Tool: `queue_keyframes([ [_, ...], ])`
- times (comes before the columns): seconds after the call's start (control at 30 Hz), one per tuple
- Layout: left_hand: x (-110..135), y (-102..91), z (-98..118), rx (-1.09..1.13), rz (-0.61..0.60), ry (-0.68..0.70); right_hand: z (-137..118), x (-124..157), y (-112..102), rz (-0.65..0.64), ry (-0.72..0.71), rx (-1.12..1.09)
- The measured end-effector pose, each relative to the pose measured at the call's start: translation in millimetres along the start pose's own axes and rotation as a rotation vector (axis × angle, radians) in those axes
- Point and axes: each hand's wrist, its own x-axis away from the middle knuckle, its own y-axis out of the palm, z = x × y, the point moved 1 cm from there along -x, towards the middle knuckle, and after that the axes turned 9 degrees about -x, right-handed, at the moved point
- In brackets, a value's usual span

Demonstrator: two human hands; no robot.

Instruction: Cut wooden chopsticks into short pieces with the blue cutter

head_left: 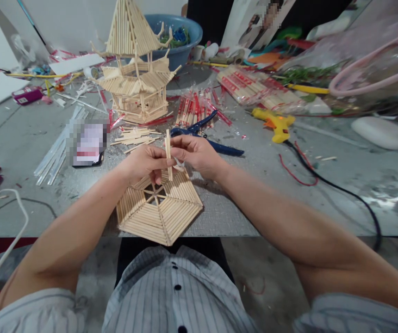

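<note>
My left hand pinches a few short wooden sticks, held upright above a hexagonal stick panel. From the other side my right hand closes its thumb and fingers against the same sticks. The panel lies at the table's front edge, built of sticks in rings, with a spoked opening at its middle. Just behind my right hand lie blue-handled pliers or cutters, their head partly hidden. Loose cut sticks are scattered behind my left hand.
A tiered stick pagoda stands at the back, before a blue basin. A yellow glue gun with black cord lies right. Glue sticks and a phone lie left. Wrapped chopstick packs are behind.
</note>
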Motion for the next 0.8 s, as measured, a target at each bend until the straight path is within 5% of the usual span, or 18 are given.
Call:
queue_keyframes([
  [0.3, 2.8, 2.0, -2.9, -0.089, -0.100, 0.042, -0.8, 1.4, 3.9, 0.000, 0.024, -0.082],
  [0.8, -1.5, -2.9, 0.4, -0.248, 0.037, 0.131, -8.4, 2.9, 11.7, 0.096, -0.032, -0.155],
])
